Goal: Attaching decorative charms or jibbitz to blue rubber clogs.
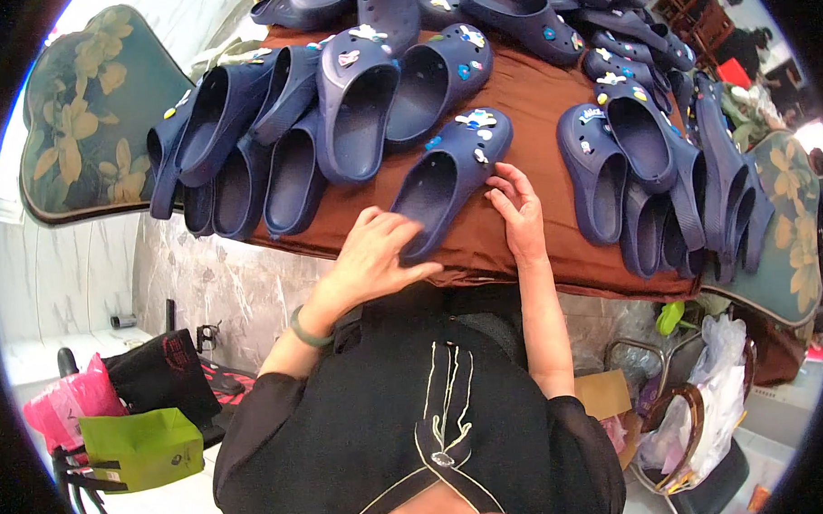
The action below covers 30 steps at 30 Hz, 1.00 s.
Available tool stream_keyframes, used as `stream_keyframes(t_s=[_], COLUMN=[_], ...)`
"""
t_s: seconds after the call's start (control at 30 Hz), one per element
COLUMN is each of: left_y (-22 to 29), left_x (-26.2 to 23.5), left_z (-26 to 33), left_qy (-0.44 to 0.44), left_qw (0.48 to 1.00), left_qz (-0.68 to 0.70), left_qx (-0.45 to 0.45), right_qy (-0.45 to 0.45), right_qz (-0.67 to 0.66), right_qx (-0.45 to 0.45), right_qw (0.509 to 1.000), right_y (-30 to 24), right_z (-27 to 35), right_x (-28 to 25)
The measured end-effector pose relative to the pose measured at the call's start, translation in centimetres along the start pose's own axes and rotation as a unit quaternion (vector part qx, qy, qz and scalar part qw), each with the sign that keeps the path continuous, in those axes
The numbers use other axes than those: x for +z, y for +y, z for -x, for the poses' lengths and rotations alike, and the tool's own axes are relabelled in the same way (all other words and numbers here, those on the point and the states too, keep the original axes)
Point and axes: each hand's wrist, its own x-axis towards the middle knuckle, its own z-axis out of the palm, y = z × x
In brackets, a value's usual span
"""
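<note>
A dark blue clog point(459, 178) lies on the brown-covered table directly in front of me, toe pointing away, with colourful charms on its toe. My left hand point(381, 253) is at its heel, fingers over the rim and thumb apart below; no firm grip shows. Against the clog's right side, near the toe, the fingertips of my right hand point(519, 212) rest with the fingers loosely bent and apart. Left of it stands a cluster of similar clogs point(357, 114), some leaning on others. Another group of charm-decorated clogs point(639, 140) is stacked to the right.
More clogs point(521, 22) crowd the far part of the brown tablecloth point(551, 98). Floral padded chair backs point(90, 123) flank the table. At lower left are a green bag point(142, 448) and a pink bag point(72, 405); at lower right, a basket with plastic bags point(698, 419).
</note>
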Motion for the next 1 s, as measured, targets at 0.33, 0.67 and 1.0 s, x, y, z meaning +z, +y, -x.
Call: stream_keyframes(t_s=[0.33,0.67,1.0], left_y=[0.5,1.0,-1.2], left_x=[4.9,5.1,2.0], left_z=[-2.1,0.0,0.0], left_qy=[0.148,0.144,0.325], left_qw=[0.986,0.987,0.943], left_qz=[-0.049,-0.047,0.071], left_qx=[0.062,0.059,0.025], right_qy=[0.017,0.032,0.023], right_qz=[0.127,0.288,0.285], right_qx=[-0.03,-0.057,-0.051], right_qw=[0.991,0.955,0.957], right_y=[1.1,1.3,1.5], right_z=[0.3,0.7,0.8], right_x=[0.8,1.2,1.1])
